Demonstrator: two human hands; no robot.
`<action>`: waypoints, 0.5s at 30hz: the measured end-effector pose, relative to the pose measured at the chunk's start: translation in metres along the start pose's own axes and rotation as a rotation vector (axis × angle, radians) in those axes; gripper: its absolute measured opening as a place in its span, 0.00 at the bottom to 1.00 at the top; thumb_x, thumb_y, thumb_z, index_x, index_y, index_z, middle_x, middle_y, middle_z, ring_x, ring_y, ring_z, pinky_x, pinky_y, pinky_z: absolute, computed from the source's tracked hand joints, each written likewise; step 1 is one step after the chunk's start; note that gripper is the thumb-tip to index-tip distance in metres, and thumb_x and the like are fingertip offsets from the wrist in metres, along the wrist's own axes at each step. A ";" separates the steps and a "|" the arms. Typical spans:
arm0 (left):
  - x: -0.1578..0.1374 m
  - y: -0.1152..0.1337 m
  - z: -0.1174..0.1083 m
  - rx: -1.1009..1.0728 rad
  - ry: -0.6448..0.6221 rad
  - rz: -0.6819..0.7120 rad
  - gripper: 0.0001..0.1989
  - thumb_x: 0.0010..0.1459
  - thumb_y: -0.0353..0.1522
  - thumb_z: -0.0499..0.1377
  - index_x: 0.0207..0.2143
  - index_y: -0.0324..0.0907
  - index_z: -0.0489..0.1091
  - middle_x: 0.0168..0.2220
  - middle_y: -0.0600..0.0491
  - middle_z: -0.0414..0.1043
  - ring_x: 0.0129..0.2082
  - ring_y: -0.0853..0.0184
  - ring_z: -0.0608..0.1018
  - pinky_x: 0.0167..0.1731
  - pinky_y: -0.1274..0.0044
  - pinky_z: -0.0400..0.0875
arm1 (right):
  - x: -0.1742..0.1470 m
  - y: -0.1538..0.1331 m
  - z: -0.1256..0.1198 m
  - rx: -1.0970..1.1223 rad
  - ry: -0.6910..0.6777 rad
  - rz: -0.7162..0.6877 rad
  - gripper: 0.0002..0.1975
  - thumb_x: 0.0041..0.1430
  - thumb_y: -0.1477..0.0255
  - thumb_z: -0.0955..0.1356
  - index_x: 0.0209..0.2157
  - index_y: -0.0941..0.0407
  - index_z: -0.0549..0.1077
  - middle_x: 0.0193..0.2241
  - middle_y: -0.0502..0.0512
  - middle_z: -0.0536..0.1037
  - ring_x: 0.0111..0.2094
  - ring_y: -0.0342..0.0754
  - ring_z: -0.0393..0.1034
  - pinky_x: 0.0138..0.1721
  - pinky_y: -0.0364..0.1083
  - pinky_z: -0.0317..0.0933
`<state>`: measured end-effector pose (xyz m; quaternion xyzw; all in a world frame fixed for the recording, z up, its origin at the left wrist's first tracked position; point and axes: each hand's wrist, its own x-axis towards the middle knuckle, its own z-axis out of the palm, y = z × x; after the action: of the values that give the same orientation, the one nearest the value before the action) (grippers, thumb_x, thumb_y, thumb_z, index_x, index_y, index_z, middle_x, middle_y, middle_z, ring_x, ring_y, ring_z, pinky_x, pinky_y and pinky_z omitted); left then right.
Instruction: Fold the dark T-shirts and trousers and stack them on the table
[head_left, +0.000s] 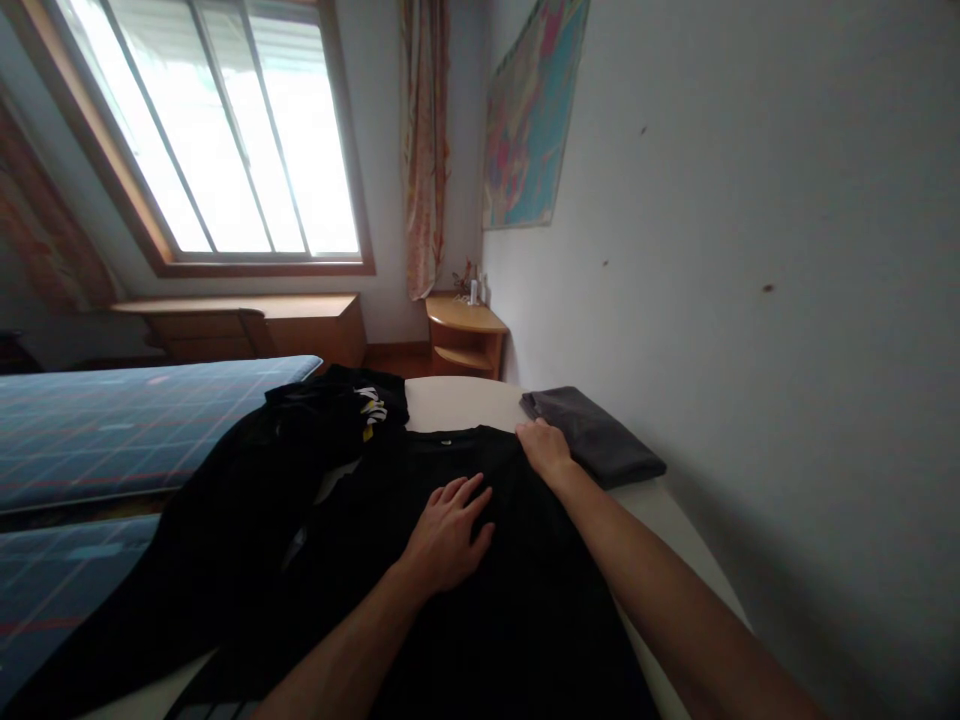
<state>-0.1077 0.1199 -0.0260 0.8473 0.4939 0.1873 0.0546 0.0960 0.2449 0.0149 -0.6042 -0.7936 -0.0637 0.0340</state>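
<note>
A black shirt point(510, 620) lies spread on a pale table point(450, 400), its neckline toward the far side and a small light tag at the collar. My left hand point(450, 530) rests on the upper chest of the shirt, fingers spread and holding nothing. At the shirt's far right shoulder, my right hand point(544, 448) has its fingers closed on the cloth edge. Just beyond that hand is a folded dark grey cloth point(600, 440). To the left, a second black garment point(300, 430) with a white and yellow print lies bunched, partly beside the shirt.
Blue plaid mattresses point(135, 420) border the table on the left. A white wall point(750, 400) runs along the right. Farther off stand a wooden desk point(315, 305) under the window and a corner shelf point(465, 315) with small items on it.
</note>
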 end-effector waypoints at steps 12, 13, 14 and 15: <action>0.001 -0.001 0.005 -0.011 -0.039 -0.016 0.28 0.64 0.39 0.55 0.65 0.48 0.59 0.69 0.50 0.54 0.69 0.54 0.57 0.66 0.56 0.51 | -0.046 -0.039 0.037 0.285 -0.053 0.012 0.35 0.70 0.55 0.52 0.68 0.63 0.55 0.69 0.63 0.52 0.70 0.58 0.43 0.67 0.56 0.41; 0.001 -0.001 0.005 -0.011 -0.048 -0.023 0.28 0.64 0.40 0.54 0.66 0.47 0.59 0.69 0.50 0.54 0.69 0.54 0.56 0.66 0.56 0.51 | -0.047 -0.037 0.038 0.295 -0.061 0.028 0.36 0.70 0.54 0.52 0.68 0.64 0.55 0.70 0.63 0.52 0.70 0.58 0.43 0.68 0.56 0.40; 0.001 -0.001 0.004 -0.011 -0.053 -0.031 0.29 0.64 0.40 0.54 0.66 0.45 0.58 0.69 0.49 0.54 0.69 0.55 0.56 0.66 0.57 0.51 | -0.048 -0.035 0.038 0.301 -0.061 0.041 0.36 0.69 0.54 0.52 0.68 0.64 0.54 0.70 0.63 0.51 0.70 0.58 0.43 0.68 0.55 0.40; 0.002 -0.001 0.004 -0.012 -0.052 -0.037 0.29 0.64 0.41 0.54 0.66 0.44 0.58 0.69 0.49 0.55 0.69 0.55 0.56 0.66 0.57 0.51 | -0.049 -0.034 0.037 0.304 -0.055 0.052 0.36 0.70 0.54 0.52 0.68 0.65 0.54 0.70 0.64 0.51 0.70 0.58 0.43 0.68 0.55 0.40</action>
<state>-0.1062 0.1222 -0.0297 0.8424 0.5067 0.1669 0.0759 0.0774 0.1945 -0.0297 -0.6139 -0.7788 0.0747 0.1047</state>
